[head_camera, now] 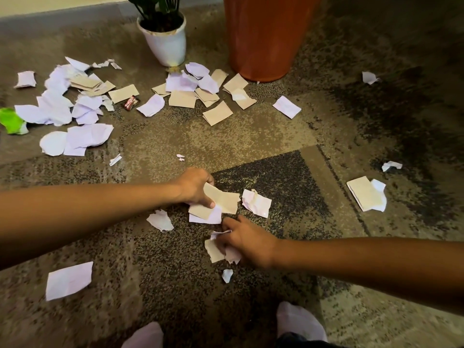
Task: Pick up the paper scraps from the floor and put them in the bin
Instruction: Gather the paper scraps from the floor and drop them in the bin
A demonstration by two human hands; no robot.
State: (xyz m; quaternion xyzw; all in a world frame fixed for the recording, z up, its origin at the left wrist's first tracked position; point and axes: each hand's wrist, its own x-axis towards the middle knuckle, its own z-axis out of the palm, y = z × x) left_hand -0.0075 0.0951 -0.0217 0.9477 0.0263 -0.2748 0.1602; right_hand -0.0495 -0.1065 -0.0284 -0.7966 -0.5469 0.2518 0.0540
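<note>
Carpet [251, 136]: mottled brown and dark, and everything lies on it.
Bin [263, 38]: a tall orange tub at the far edge, upright, its top cut off by the frame.
Left heap of scraps [62, 106]: white and tan pieces overlapping, far left, well apart from the bin.
Middle heap of scraps [198, 89]: spread between the plant pot and the foot of the bin, with the nearest pieces just beside the bin.
Plant pot [167, 43]: white and upright, left of the bin, with scraps at its base.
Left hand [193, 188]: fingers curled around a tan-and-white bundle [221, 199], thumb pressed on top. The bundle is about flat, its long side running left to right.
Right hand [248, 243]: closed on a smaller clutch of scraps [217, 249], just nearer the person than the bundle.
Loose pieces: a crumpled white scrap [257, 203] just right of the bundle; a tan sheet [366, 194] farther right, its long side running away from the person; a white sheet [69, 280] near left.
Socked foot [300, 320]: at the bottom edge.
Green wrapper [11, 120]: at the left edge, touching the left heap.
Sweet wrapper [131, 103]: dark, between the two heaps.
</note>
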